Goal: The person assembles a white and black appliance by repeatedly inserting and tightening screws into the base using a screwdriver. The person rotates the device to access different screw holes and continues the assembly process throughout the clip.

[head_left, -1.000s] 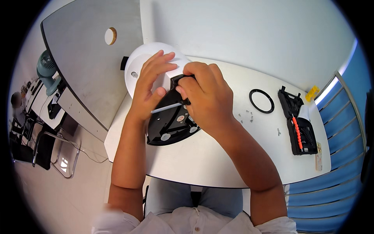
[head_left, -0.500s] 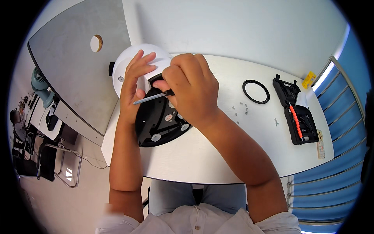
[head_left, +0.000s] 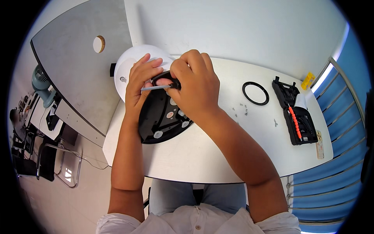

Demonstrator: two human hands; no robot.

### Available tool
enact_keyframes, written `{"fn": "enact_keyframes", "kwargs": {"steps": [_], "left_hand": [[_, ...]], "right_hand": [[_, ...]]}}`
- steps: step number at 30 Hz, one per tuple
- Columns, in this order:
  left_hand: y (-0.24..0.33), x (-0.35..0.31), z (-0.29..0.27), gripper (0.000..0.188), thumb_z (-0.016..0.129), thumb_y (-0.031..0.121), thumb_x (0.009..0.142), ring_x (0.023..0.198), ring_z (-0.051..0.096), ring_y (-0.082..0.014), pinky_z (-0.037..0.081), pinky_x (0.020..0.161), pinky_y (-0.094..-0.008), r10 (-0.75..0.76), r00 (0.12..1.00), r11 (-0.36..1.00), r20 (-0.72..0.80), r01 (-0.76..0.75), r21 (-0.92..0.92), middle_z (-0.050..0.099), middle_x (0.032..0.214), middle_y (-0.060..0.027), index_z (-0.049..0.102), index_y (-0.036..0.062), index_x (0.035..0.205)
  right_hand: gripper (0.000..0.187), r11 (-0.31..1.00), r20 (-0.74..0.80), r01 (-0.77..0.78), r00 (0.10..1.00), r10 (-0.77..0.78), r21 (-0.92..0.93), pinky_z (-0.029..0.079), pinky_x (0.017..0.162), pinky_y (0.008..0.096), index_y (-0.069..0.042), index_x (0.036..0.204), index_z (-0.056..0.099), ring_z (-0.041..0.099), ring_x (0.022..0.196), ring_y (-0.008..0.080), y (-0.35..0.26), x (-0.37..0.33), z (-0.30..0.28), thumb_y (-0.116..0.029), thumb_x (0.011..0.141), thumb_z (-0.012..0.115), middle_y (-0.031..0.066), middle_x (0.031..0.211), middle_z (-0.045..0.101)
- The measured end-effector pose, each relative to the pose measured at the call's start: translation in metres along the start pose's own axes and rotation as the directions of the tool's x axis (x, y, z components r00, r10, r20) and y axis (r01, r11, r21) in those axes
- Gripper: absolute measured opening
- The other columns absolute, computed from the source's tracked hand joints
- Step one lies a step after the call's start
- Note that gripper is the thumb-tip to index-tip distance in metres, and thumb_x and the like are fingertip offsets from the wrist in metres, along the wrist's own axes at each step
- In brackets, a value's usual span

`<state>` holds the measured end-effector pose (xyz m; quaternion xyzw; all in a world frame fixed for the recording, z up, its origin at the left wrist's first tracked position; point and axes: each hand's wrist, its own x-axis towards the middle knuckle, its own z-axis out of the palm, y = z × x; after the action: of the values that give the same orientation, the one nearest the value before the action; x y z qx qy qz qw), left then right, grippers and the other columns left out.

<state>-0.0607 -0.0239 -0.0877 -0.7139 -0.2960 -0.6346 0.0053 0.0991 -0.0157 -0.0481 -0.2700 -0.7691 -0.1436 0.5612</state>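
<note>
A round black base plate (head_left: 160, 121) with pale feet lies upside down on the white table (head_left: 218, 156), joined to a white domed shell (head_left: 128, 64) behind it. My left hand (head_left: 141, 82) rests on the plate's far edge, fingers spread over the white shell. My right hand (head_left: 194, 87) is closed around the black handle of a screwdriver (head_left: 156, 87), whose metal shaft points left toward my left thumb.
A black ring (head_left: 255, 93) lies to the right, with several small screws (head_left: 240, 110) near it. An open black tool case (head_left: 297, 115) holding an orange tool sits at the far right. A grey panel (head_left: 74, 74) with a round hole stands at the left.
My right hand with the screwdriver has lifted slightly toward the plate's far edge. The shaft now lies nearly level, pointing left. My left hand stays on the shell.
</note>
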Motion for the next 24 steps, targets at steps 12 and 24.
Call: {"fn": "enact_keyframes", "kwargs": {"steps": [12,24], "left_hand": [[-0.006,0.000,-0.007,0.036,0.047,0.038,0.096,0.133,0.040,-0.0326,0.017,0.113,-0.0505,0.014,1.000,1.000,0.001,-0.014,0.000,0.062,0.124,-0.0075,0.067,0.0113,0.109],[-0.007,0.002,-0.004,0.043,0.044,0.038,0.097,0.132,0.042,-0.0323,0.021,0.113,-0.0457,0.073,0.997,0.993,0.010,-0.073,0.091,0.060,0.126,-0.0115,0.064,0.0056,0.116]], "right_hand": [[0.026,0.996,-0.139,0.087,0.987,-0.084,0.016,0.042,0.054,0.0285,-0.012,0.069,0.057,0.046,0.077,0.0190,0.002,-0.008,0.010,-0.021,0.063,0.081,-0.0004,0.087,0.047],[0.016,0.779,0.513,-0.601,0.619,0.595,-0.178,0.045,0.066,0.0334,-0.005,0.095,0.070,0.058,0.070,0.0231,0.165,-0.063,-0.103,-0.017,0.087,0.062,0.0112,0.077,0.064]]}}
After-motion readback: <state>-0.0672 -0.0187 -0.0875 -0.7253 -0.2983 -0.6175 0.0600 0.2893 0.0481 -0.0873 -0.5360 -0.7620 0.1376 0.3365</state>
